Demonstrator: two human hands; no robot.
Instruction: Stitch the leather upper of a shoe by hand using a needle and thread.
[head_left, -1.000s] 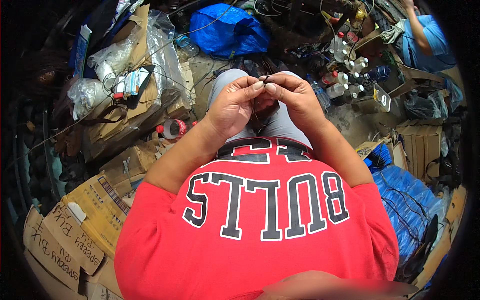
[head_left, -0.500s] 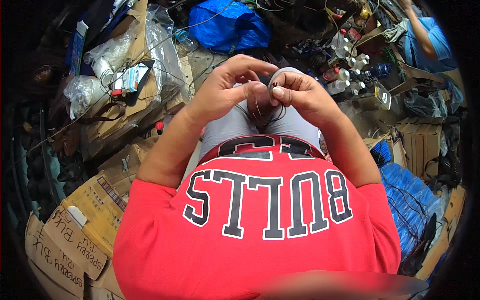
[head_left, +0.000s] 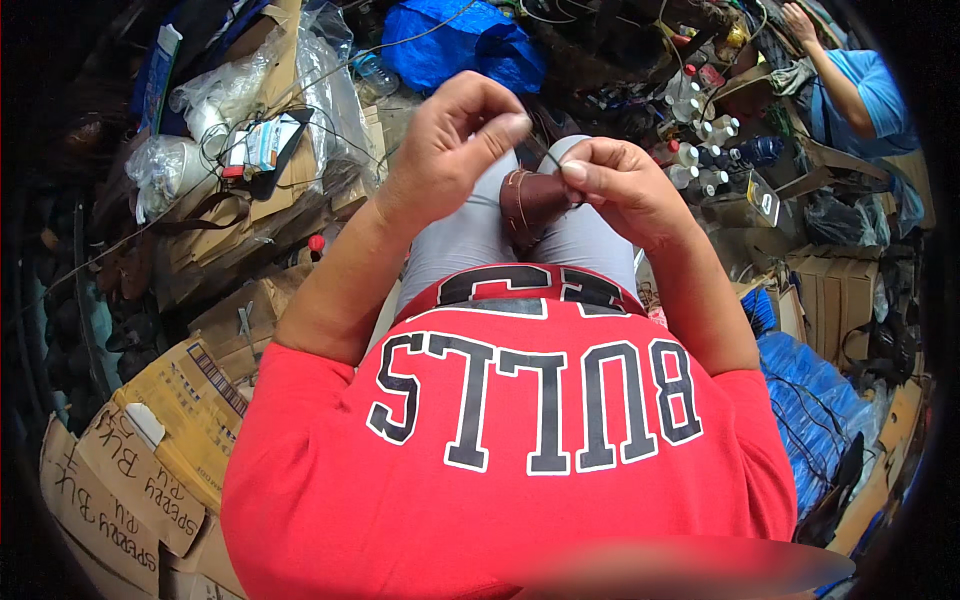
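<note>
Between my thighs rests a brown leather piece (head_left: 538, 205), shaped like part of a shoe, with pale stitching along its rim. My left hand (head_left: 458, 145) is raised to its left, thumb and forefinger pinched together on a dark thread (head_left: 545, 152). This thread stretches across toward my right hand (head_left: 618, 185). The right hand's fingers are closed on the leather's right end, thumb on top. Whether they also grip the thread or a needle is too small to make out.
A blue plastic bag (head_left: 460, 45) lies ahead. Several bottles (head_left: 685, 105) stand at the right, near another person in a blue shirt (head_left: 870, 95). Cardboard (head_left: 150, 500) lies at lower left, wrapped plastic goods (head_left: 165, 180) at left, and blue plastic sheeting (head_left: 815, 410) at right.
My left hand has moved up and away from my right hand, pulling the thread out between them. The leather has turned, so more of its side shows.
</note>
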